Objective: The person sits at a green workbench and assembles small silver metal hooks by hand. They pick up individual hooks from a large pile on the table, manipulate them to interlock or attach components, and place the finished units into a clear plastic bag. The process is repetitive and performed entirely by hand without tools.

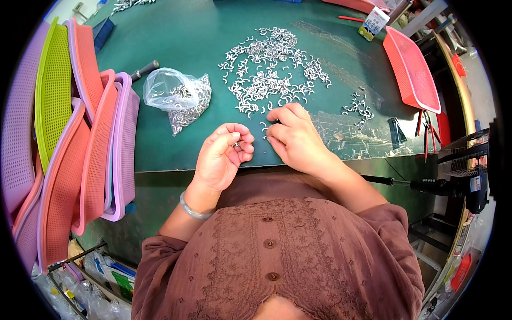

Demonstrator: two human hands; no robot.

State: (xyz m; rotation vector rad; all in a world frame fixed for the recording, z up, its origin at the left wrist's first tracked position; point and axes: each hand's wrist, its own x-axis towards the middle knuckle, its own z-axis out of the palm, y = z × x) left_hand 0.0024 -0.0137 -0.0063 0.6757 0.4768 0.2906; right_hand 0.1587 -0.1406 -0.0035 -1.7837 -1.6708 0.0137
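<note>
Loose, small, curved silver metal pieces lie in a wide heap on the green table. Near its front edge my left hand is raised with the palm turned up and the fingers curled in. A bit of metal shows between its thumb and fingers, so it holds small curved metal pieces, partly hidden. My right hand is palm down at the near side of the heap. Its fingers are bent and closed, the tips down by a few stray pieces; what they grip is hidden. Left of the heap sits a clear plastic bag partly filled with similar pieces.
Stacked plastic baskets in purple, green and pink stand along the left. A dark-handled tool lies behind the bag. At right are a smaller pile, a pink basket, a carton, red-handled pliers and a fan.
</note>
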